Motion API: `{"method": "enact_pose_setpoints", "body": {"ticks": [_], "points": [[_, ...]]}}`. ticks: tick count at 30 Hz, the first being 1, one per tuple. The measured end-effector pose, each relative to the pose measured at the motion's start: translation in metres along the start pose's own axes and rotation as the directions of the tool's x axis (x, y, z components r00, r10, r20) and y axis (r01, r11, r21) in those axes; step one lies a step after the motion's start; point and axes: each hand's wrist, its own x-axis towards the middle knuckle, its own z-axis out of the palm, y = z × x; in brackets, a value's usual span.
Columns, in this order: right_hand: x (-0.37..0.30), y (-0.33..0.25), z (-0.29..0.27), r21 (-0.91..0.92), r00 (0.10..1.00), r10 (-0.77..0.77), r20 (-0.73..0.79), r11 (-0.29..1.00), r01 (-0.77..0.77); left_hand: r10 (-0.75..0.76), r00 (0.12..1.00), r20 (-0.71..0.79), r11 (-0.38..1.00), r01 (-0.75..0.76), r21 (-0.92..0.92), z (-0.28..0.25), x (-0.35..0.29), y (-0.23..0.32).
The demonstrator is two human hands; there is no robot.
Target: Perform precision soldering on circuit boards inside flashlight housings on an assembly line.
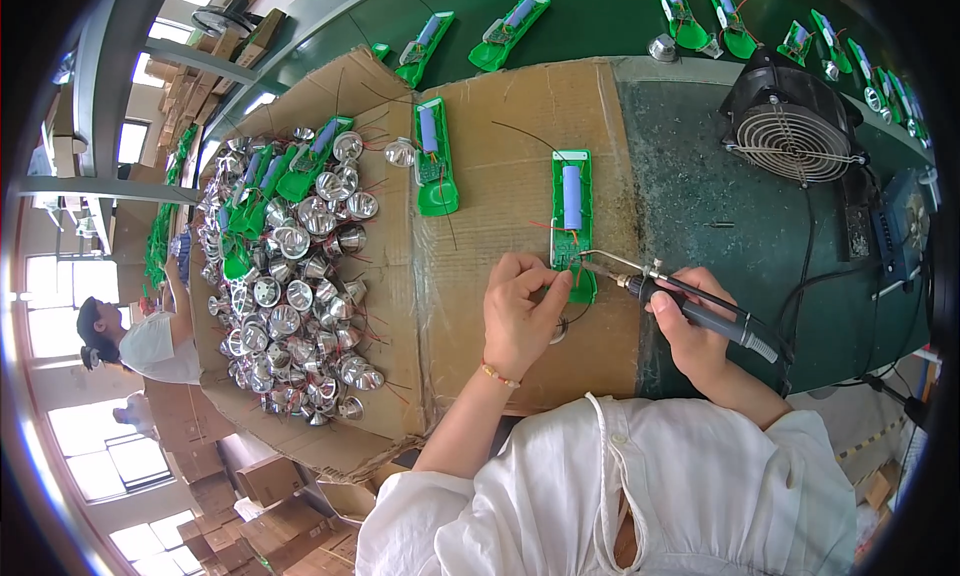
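A green plastic housing [558, 191] lies on the cardboard before me, with a purple cylindrical battery [572, 198] and a small green circuit board [566, 244] in it. My right hand [697, 321] is wrapped round the dark handle of a soldering iron [700, 314], which has a thin metal feed tube above it. Its tip reaches the lower end of the board. My left hand [525, 311] is closed in a pinch beside that tip; what its fingertips hold is too small to make out. A silvery reflector cup [559, 332] shows partly behind this hand.
At left, a cardboard box [390, 276] holds many reflector cups [290, 241] and several green housings. Another housing [432, 156] lies nearby. A black fan [790, 136] and blue unit [900, 221] stand right. More housings [510, 34] line the far side. A person [150, 341] works at left.
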Motion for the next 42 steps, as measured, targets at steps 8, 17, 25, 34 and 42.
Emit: {"method": "enact_pose_setpoints", "body": {"ticks": [8, 17, 25, 34, 42], "points": [[0.000, 0.009, -0.005, 0.091, 0.997, -0.062, -0.047, 0.994, 0.066, -0.004, 1.000, 0.003, 1.000, 0.004, 0.004, -0.001, 0.000, 0.000], [0.005, -0.002, -0.006, -0.029, 0.987, -0.128, 0.096, 0.991, 0.131, 0.008, 1.000, 0.015, 1.000, -0.009, 0.012, 0.000, 0.001, -0.004], [-0.003, 0.007, -0.004, 0.018, 0.994, -0.105, -0.023, 0.994, 0.105, -0.021, 1.000, 0.023, 1.000, 0.021, -0.013, 0.000, 0.002, -0.002], [-0.002, 0.012, -0.009, 0.048, 0.991, -0.122, -0.058, 0.991, 0.125, 0.026, 1.000, 0.008, 1.000, -0.026, 0.009, 0.000, 0.002, 0.000], [0.000, 0.011, -0.018, 0.102, 0.998, -0.031, -0.060, 0.994, 0.037, 0.047, 0.999, -0.001, 0.999, -0.047, 0.027, -0.001, 0.003, 0.000]]}}
